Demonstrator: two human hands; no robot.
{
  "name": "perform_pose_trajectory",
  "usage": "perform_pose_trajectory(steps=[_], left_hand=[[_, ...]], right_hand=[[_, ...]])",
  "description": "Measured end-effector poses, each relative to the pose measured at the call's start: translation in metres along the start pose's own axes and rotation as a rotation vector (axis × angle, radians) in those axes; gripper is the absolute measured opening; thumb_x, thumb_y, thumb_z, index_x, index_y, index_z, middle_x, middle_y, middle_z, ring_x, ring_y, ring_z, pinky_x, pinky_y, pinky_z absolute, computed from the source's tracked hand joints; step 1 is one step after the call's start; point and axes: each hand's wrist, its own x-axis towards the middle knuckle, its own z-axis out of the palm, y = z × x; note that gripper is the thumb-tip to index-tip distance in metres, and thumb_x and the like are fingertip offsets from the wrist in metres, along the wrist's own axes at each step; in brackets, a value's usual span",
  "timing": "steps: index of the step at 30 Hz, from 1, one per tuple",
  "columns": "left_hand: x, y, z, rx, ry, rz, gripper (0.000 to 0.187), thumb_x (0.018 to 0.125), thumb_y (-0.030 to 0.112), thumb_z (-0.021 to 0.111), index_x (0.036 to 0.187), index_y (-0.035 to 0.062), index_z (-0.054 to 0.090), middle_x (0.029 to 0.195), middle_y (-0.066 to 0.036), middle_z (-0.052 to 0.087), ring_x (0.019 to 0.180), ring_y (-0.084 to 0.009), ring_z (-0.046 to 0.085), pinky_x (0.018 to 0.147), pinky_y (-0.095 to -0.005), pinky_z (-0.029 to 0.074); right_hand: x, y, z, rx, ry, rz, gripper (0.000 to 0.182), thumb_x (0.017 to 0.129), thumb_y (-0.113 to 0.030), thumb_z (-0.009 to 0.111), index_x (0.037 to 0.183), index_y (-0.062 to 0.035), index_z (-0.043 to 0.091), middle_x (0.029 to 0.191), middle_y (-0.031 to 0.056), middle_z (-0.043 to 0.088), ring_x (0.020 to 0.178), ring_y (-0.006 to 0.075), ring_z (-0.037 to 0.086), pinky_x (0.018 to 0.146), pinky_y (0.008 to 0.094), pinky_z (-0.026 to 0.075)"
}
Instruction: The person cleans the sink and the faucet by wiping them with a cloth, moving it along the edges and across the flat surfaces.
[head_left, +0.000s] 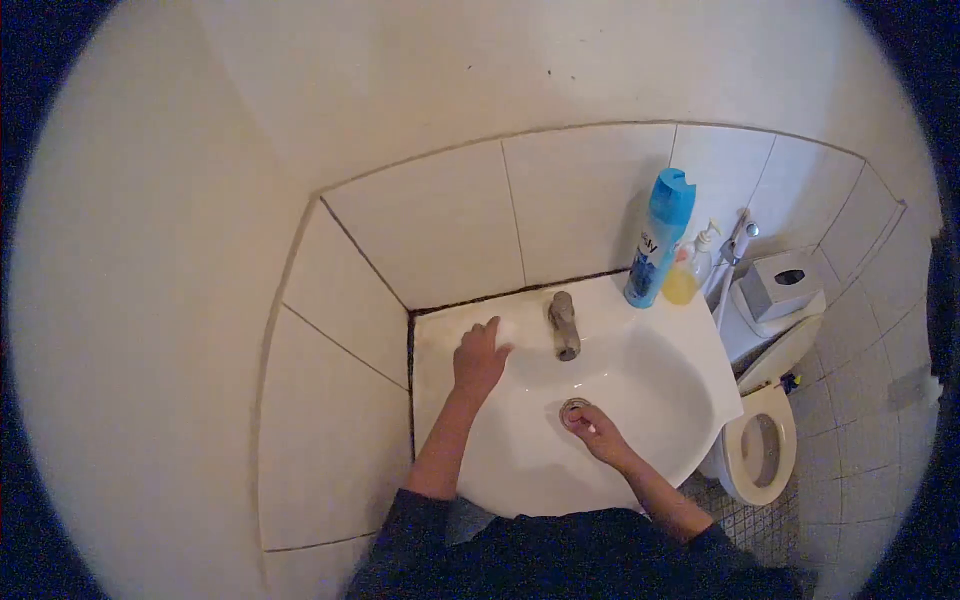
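Note:
A white washbasin (650,385) fills the middle of the view, with a dull metal faucet (564,325) at its back. My left hand (480,356) rests near the basin's back left corner, left of the faucet, its fingers apart and nothing seen in it. Down in the bowl, my right hand (595,428) is at the round drain (574,408), fingers pinched together over its opening. Whatever the fingertips hold there, if anything, is too small to make out.
On the basin's back right corner stand a blue spray can (660,238) and a pump bottle with yellow liquid (686,278). Further right are a toilet (738,458) and a tissue box (780,287). Tiled walls (420,220) border the basin behind and at left.

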Motion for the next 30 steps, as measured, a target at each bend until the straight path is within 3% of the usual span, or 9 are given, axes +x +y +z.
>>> perform_pose_trajectory(steps=[4, 7, 11, 14, 18, 20, 21, 28, 30], left_hand=[[0.02, 0.006, 0.025, 0.398, -0.108, 0.261, 0.054, 0.073, 0.031, 0.059, 0.121, 0.0153, 0.04, 0.107, -0.011, 0.048, 0.098, -0.0259, 0.046, 0.073, -0.0463, 0.042], [0.033, -0.002, 0.038, 0.426, -0.042, 0.083, 0.053, 0.073, 0.031, 0.058, 0.12, 0.0156, 0.04, 0.108, -0.009, 0.048, 0.1, -0.0251, 0.045, 0.075, -0.0475, 0.041], [0.04, 0.004, 0.04, 0.589, 0.009, 0.097, 0.051, 0.075, 0.029, 0.056, 0.121, 0.0144, 0.039, 0.11, -0.008, 0.047, 0.101, -0.0255, 0.043, 0.077, -0.0492, 0.038], [0.022, 0.015, 0.028, 0.428, -0.177, 0.113, 0.049, 0.076, 0.028, 0.055, 0.12, 0.0126, 0.04, 0.11, -0.007, 0.046, 0.101, -0.0256, 0.042, 0.077, -0.0491, 0.037], [0.037, -0.001, 0.035, 0.501, -0.075, -0.02, 0.048, 0.077, 0.027, 0.054, 0.121, 0.0129, 0.039, 0.111, -0.007, 0.046, 0.103, -0.0261, 0.041, 0.079, -0.0501, 0.036], [0.03, -0.002, 0.046, 0.601, -0.013, 0.155, 0.049, 0.077, 0.026, 0.054, 0.121, 0.0128, 0.039, 0.113, -0.008, 0.045, 0.104, -0.0267, 0.04, 0.08, -0.0521, 0.035], [0.022, 0.012, 0.032, 0.509, -0.176, 0.141, 0.048, 0.078, 0.025, 0.053, 0.122, 0.0128, 0.038, 0.114, -0.008, 0.045, 0.105, -0.0276, 0.04, 0.081, -0.0534, 0.034], [0.038, 0.014, 0.033, 0.51, -0.089, -0.028, 0.049, 0.078, 0.026, 0.053, 0.122, 0.0124, 0.037, 0.116, -0.007, 0.043, 0.108, -0.0275, 0.038, 0.083, -0.0543, 0.033], [0.023, 0.027, 0.036, 0.495, -0.21, 0.093, 0.05, 0.077, 0.026, 0.054, 0.122, 0.0123, 0.038, 0.117, -0.006, 0.042, 0.107, -0.0265, 0.039, 0.079, -0.0539, 0.034]], right_hand=[[-0.015, 0.008, 0.003, -0.144, -0.02, 0.139, 0.013, 0.081, -0.013, 0.053, 0.092, -0.0059, 0.054, 0.098, 0.0099, 0.054, 0.095, 0.0223, 0.05, 0.08, 0.0324, 0.042], [-0.02, 0.009, 0.003, -0.199, -0.038, 0.23, 0.017, 0.08, -0.013, 0.056, 0.096, -0.0072, 0.055, 0.097, 0.0072, 0.057, 0.09, 0.0164, 0.052, 0.079, 0.0296, 0.042], [-0.029, 0.021, 0.006, -0.069, -0.05, 0.212, 0.016, 0.081, -0.016, 0.055, 0.094, -0.0065, 0.056, 0.096, 0.0067, 0.057, 0.09, 0.0161, 0.052, 0.078, 0.0294, 0.042], [-0.028, 0.035, 0.005, -0.08, -0.058, 0.22, 0.017, 0.081, -0.016, 0.055, 0.094, -0.0061, 0.056, 0.096, 0.007, 0.057, 0.089, 0.0166, 0.053, 0.078, 0.0299, 0.042], [-0.027, 0.021, 0.005, -0.202, -0.063, 0.216, 0.016, 0.081, -0.014, 0.054, 0.094, -0.0055, 0.054, 0.093, 0.0102, 0.058, 0.085, 0.0208, 0.056, 0.074, 0.0318, 0.045], [-0.031, 0.031, 0.006, -0.181, -0.071, 0.23, 0.016, 0.081, -0.015, 0.054, 0.093, -0.0057, 0.055, 0.092, 0.0103, 0.058, 0.084, 0.021, 0.056, 0.073, 0.0316, 0.045], [-0.03, 0.034, 0.007, -0.153, -0.074, 0.246, 0.016, 0.081, -0.016, 0.054, 0.093, -0.0058, 0.055, 0.091, 0.0105, 0.058, 0.083, 0.0211, 0.056, 0.073, 0.0314, 0.045], [-0.029, 0.034, 0.006, -0.214, -0.118, 0.264, 0.017, 0.082, -0.017, 0.053, 0.094, -0.0065, 0.057, 0.092, 0.0085, 0.057, 0.084, 0.0187, 0.055, 0.073, 0.0308, 0.045], [-0.029, 0.041, 0.008, -0.223, -0.125, 0.269, 0.016, 0.081, -0.016, 0.053, 0.094, -0.0069, 0.057, 0.091, 0.0082, 0.058, 0.083, 0.0186, 0.055, 0.073, 0.0303, 0.044]])
